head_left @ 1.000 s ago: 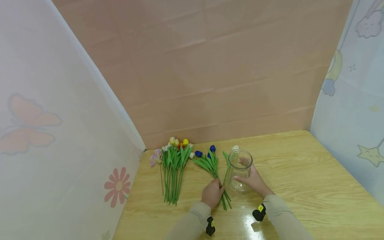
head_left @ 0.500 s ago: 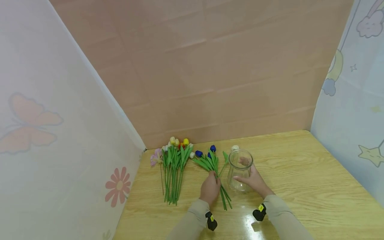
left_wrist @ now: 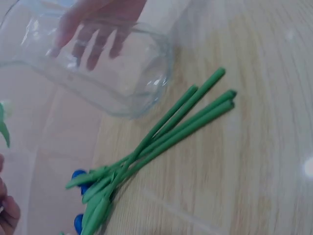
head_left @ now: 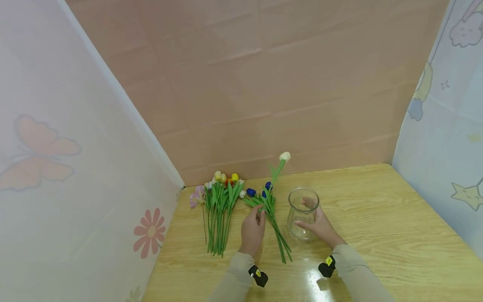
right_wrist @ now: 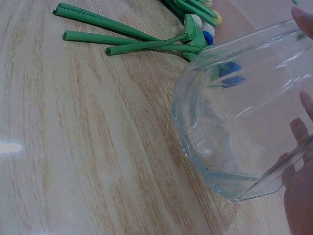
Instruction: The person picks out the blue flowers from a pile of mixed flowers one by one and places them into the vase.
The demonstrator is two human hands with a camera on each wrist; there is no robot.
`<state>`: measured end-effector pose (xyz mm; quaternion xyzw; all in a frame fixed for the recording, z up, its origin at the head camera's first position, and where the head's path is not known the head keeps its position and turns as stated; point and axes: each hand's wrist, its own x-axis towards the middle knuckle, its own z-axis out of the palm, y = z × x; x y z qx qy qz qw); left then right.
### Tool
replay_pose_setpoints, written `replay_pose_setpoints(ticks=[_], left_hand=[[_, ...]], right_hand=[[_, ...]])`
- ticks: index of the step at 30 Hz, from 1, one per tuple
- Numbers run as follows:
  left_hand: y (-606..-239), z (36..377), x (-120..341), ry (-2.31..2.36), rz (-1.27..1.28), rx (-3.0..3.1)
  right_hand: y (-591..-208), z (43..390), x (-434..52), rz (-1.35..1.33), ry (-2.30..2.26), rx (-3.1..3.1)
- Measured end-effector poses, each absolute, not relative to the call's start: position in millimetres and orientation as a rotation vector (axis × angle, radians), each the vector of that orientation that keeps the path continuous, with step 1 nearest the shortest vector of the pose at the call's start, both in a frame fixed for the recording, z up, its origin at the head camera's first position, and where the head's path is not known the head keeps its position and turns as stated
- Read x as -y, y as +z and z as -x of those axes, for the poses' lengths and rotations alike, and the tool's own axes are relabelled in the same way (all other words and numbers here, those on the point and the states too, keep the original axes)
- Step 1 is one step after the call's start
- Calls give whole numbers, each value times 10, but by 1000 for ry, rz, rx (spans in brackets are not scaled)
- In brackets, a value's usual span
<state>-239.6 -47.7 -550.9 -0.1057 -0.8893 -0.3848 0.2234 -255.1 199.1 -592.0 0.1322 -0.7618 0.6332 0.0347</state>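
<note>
My left hand [head_left: 253, 233] pinches the stem of a white tulip [head_left: 284, 157], whose head is raised up and away to the right of the hand. Under it lies a small bunch of blue tulips [head_left: 250, 192], their green stems [left_wrist: 171, 127] fanned on the wooden table. Just right of those stems stands a clear glass vase [head_left: 298, 218] with a wide rim. My right hand [head_left: 320, 228] holds the vase from its right side, thumb in front and fingers behind. Through the glass, the right fingers [left_wrist: 98, 41] show in the left wrist view.
Left of the blue bunch lies a larger bunch of tulips [head_left: 218, 218] in yellow, white and red. A pale purple flower [head_left: 197, 197] on a thin stem lies beside it. A brown backdrop [head_left: 264, 105] rises behind the wooden table [head_left: 370, 226].
My left hand has moved from the blue tulips' stems up and to the left. The white tulip, earlier lying behind the vase, is now lifted and shifted left. The right hand stays on the vase.
</note>
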Motion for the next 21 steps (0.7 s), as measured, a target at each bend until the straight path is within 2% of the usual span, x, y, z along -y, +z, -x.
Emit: replay_pose_setpoints(ticks=[10, 21], left_hand=[[-5575, 2538, 1121, -1170, 138, 2123], [-5683, 2588, 1622, -817, -102, 2349]], right_hand=[[-5933, 2553, -1998, -401, 1928, 2357], [-5937, 2560, -1998, -415, 1912, 2369]])
